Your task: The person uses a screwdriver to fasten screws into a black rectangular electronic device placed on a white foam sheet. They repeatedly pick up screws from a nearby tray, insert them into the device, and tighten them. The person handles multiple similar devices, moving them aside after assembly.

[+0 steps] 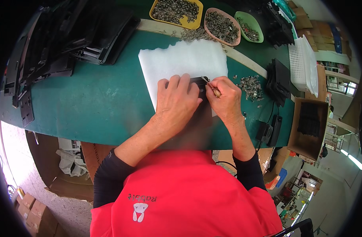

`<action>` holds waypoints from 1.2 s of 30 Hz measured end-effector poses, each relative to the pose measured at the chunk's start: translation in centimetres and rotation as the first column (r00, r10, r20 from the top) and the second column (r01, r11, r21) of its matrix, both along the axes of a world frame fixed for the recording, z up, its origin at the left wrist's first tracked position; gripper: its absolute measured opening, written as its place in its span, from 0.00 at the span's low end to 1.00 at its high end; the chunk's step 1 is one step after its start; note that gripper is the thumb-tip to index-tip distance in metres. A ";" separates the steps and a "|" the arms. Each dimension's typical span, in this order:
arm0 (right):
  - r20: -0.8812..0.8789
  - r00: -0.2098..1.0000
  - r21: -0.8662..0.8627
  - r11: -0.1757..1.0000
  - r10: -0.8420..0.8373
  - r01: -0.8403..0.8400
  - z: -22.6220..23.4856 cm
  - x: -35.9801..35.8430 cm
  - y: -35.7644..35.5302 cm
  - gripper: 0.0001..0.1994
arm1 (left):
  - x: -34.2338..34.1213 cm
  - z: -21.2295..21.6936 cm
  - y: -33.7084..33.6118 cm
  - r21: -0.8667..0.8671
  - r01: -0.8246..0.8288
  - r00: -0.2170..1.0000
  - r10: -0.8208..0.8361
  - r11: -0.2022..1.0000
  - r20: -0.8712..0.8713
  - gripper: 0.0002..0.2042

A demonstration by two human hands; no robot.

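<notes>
My left hand (177, 100) lies flat over a small black plastic part (199, 82) and holds it down on a white foam sheet (181, 61). My right hand (227, 98) grips a thin tool with a wooden handle (212, 87), its tip touching the black part's upper right edge. Most of the part is hidden under my left hand. A loose pile of small metal clips (252, 87) lies just right of my right hand.
A green table (90, 102) carries stacked black plastic parts (86, 35) at the far left. Yellow (176, 12), pink (222, 26) and green (249, 27) trays of metal clips stand at the back. More black parts (278, 81), a white basket (301, 65) and a cardboard box (309, 126) sit right.
</notes>
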State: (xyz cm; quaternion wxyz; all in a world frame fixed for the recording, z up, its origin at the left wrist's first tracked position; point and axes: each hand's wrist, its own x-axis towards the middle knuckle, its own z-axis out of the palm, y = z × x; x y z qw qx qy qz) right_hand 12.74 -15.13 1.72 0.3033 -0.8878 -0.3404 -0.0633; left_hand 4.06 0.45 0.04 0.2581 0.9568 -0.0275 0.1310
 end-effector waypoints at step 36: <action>-0.776 0.628 -0.021 0.996 -0.068 0.081 1.5 4.6 -0.8 0.08 | -0.1 0.0 0.2 -0.026 0.005 1.000 -0.006 1.000 -0.015 0.17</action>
